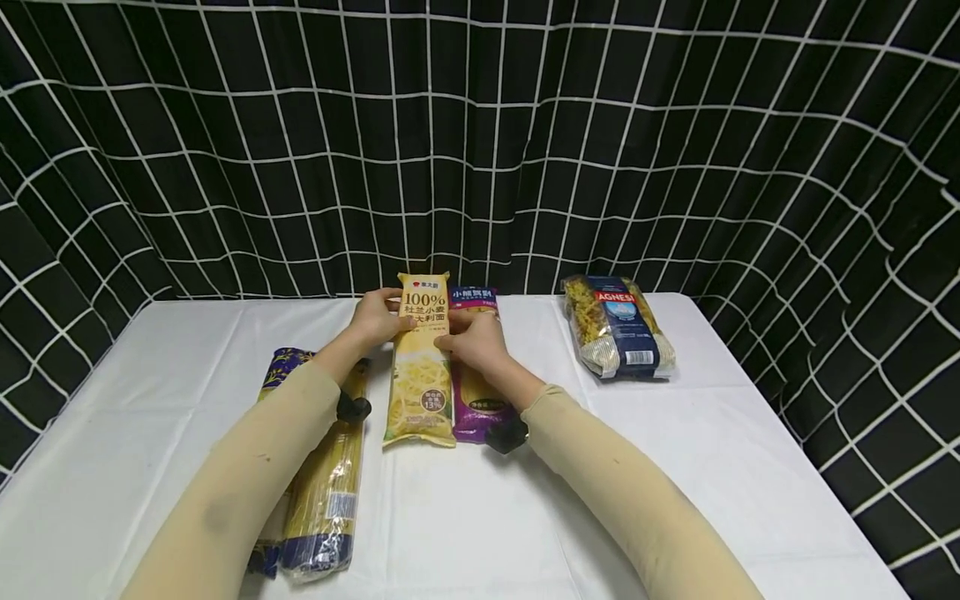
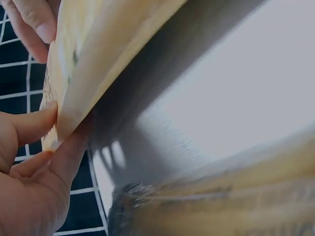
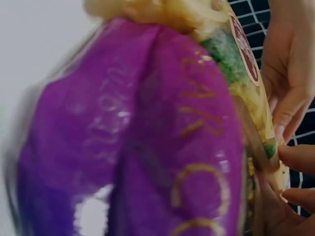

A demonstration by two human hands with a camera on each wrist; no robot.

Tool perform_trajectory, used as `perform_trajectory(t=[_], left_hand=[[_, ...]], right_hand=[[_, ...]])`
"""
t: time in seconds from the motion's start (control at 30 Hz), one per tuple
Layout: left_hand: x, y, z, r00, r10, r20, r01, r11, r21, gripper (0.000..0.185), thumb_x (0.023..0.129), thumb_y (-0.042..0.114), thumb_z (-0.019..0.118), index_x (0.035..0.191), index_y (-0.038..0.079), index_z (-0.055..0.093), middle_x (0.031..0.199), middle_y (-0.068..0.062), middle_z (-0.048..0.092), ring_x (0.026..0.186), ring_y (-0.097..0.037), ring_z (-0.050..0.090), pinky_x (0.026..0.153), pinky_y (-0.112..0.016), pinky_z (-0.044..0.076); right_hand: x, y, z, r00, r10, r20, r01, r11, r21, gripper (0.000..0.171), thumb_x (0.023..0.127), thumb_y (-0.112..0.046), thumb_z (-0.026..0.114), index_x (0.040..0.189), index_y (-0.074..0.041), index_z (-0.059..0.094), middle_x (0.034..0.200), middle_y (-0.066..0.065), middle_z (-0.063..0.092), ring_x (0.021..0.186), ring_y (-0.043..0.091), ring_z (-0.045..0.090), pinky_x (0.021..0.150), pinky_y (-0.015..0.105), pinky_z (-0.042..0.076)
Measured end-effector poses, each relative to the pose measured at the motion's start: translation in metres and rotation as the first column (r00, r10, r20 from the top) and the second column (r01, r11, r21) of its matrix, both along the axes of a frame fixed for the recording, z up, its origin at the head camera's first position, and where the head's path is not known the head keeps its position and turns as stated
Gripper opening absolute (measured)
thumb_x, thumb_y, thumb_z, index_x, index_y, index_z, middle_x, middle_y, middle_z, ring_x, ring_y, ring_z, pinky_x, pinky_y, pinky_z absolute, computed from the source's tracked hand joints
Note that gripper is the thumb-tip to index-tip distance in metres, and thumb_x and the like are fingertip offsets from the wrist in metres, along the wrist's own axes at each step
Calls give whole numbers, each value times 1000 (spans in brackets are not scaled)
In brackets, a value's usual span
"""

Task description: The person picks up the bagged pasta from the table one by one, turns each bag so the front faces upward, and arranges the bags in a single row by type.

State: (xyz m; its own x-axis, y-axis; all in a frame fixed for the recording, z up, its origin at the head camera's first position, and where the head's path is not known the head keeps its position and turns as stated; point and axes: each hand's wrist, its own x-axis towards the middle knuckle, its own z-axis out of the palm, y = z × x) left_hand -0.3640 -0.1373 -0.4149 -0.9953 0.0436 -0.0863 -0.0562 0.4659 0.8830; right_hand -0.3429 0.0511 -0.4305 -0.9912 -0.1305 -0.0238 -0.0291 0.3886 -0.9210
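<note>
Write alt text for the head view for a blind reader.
A person's left hand and right hand hold a yellow pasta packet by its sides at a white-covered table. A purple packet shows beside it; an AGNESI pasta bag lies at the right, long pasta packets at the left, partly hidden by the left arm.

Long yellow pasta packet (image 1: 420, 379) beside purple packet (image 1: 471, 425)
</note>
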Motion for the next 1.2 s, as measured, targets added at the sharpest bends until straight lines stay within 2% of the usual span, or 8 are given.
perform_trajectory(t=[0.2, 0.4, 0.6, 0.77, 0.9, 1.07, 1.17, 1.2], left_hand=[[2, 2, -6, 1000, 6, 12, -6, 999, -43, 70, 96, 6, 73, 156, -4, 39, 140, -28, 57, 116, -37, 64, 90, -36, 58], [3, 5, -8, 1000, 14, 17, -13, 998, -60, 70, 96, 6, 73, 157, -3, 39, 141, -27, 55, 120, -37, 61, 94, -39, 56], [5, 7, -7, 1000, 2, 13, 0, 993, -121, 68, 97, 9, 71, 156, -5, 40, 143, -27, 56, 122, -36, 60, 100, -40, 53], [6, 4, -6, 999, -7, 34, 11, 990, -138, 69, 97, 9, 71, 156, -5, 39, 145, -26, 55, 125, -36, 59, 102, -41, 52], [9, 0, -5, 997, -42, 57, 50, 987, -152, 72, 97, 11, 72, 158, -4, 36, 150, -26, 51, 133, -38, 54, 110, -45, 47], [16, -10, 1, 992, -110, 65, 117, 986, -121, 71, 99, 14, 69, 159, -2, 34, 155, -26, 46, 135, -41, 53, 107, -47, 51], [24, -17, 6, 988, -146, 48, 151, 982, -113, 66, 102, 16, 66, 158, -1, 37, 153, -25, 48, 130, -41, 57, 101, -46, 55], [27, -19, 7, 987, -157, 36, 161, 979, -123, 64, 102, 17, 65, 158, 0, 39, 152, -25, 50, 129, -41, 58, 99, -46, 55]], right_hand=[[6, 1, -2, 990, 40, -135, -13, 981, 192, 53, 90, -10, 80, 139, 1, 64, 127, 18, 72, 113, 27, 71, 96, 35, 57], [10, 1, -3, 980, 59, -192, -8, 966, 257, 51, 91, -11, 79, 139, 0, 65, 132, 16, 70, 117, 28, 70, 102, 38, 54], [12, 2, -2, 974, 83, -213, -10, 947, 322, 51, 93, -14, 79, 140, -2, 64, 137, 13, 67, 123, 27, 66, 107, 39, 49], [12, 1, -1, 974, 101, -205, -27, 942, 334, 53, 94, -14, 77, 143, -1, 61, 138, 14, 66, 122, 27, 66, 107, 40, 50], [15, 1, -1, 975, 107, -197, -36, 942, 334, 57, 92, -10, 77, 145, -1, 59, 133, 16, 69, 115, 27, 69, 102, 40, 53], [24, 5, 0, 984, 100, -147, -64, 971, 232, 60, 91, -5, 74, 148, -1, 56, 136, 21, 66, 111, 29, 72, 91, 36, 59], [33, 8, 3, 984, 107, -145, -82, 983, 165, 58, 93, -6, 71, 149, -1, 55, 142, 21, 62, 111, 29, 71, 86, 31, 60], [37, 10, 3, 983, 111, -147, -89, 985, 148, 57, 94, -7, 71, 149, -1, 55, 141, 21, 62, 107, 27, 72, 80, 29, 60]])
